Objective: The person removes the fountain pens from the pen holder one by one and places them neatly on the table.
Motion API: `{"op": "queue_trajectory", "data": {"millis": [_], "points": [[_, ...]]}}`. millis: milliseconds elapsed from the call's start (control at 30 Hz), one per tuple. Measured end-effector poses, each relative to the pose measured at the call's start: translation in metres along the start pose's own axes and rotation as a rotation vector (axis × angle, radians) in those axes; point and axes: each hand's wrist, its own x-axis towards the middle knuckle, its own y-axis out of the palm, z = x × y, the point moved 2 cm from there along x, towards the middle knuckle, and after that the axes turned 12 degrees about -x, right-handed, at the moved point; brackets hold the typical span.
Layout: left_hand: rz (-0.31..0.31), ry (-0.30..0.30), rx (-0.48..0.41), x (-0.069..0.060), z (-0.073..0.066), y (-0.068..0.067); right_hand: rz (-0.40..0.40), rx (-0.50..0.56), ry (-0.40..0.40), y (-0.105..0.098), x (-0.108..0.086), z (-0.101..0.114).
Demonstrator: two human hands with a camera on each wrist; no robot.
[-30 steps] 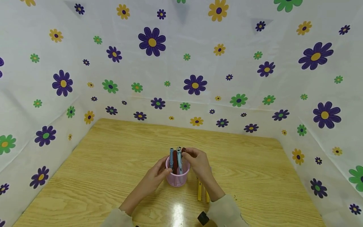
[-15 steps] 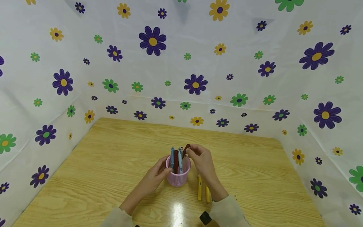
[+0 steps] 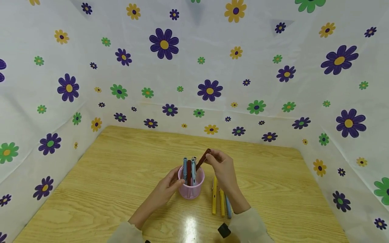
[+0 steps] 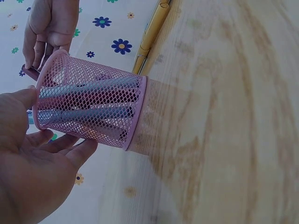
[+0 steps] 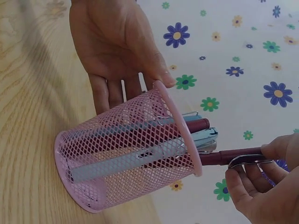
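Observation:
A pink mesh cup [image 3: 189, 192] stands on the wooden table, holding blue, light-blue and dark red pens. My left hand [image 3: 164, 190] grips its left side, thumb at the rim; in the left wrist view the fingers lie along the mesh [image 4: 88, 102]. Between thumb and fingers my right hand [image 3: 223, 168] pinches the upper part of a dark red pen [image 3: 203, 159], which leans to the right with its lower end inside the cup. The right wrist view shows the pen's clip [image 5: 250, 159] beside the fingertips of the right hand [image 5: 271, 182].
Two yellow pens [image 3: 214, 199] and a blue pen [image 3: 228, 206] lie on the table [image 3: 121, 168] right of the cup, partly beside the right forearm. A white cloth [image 3: 182, 71] printed with flowers rises behind the table and along both sides.
My right hand has moved up and to the right, drawing the dark red pen partway out of the cup and tilting it. More of the pens on the table shows. The left hand stays in place.

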Motion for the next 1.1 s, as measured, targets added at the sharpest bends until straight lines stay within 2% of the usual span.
{"op": "queue_trajectory", "data": {"millis": [200,700,1100], "points": [[0.001,-0.008,0.002,0.001,0.000,0.000,-0.028,0.004,-0.012,-0.009,0.001,0.005],[0.004,-0.011,-0.015,-0.002,0.000,0.000,-0.076,0.103,-0.040,-0.028,-0.002,0.020],[-0.002,-0.008,0.019,-0.001,0.000,0.000,-0.143,0.078,-0.055,-0.056,-0.006,0.022]]}}
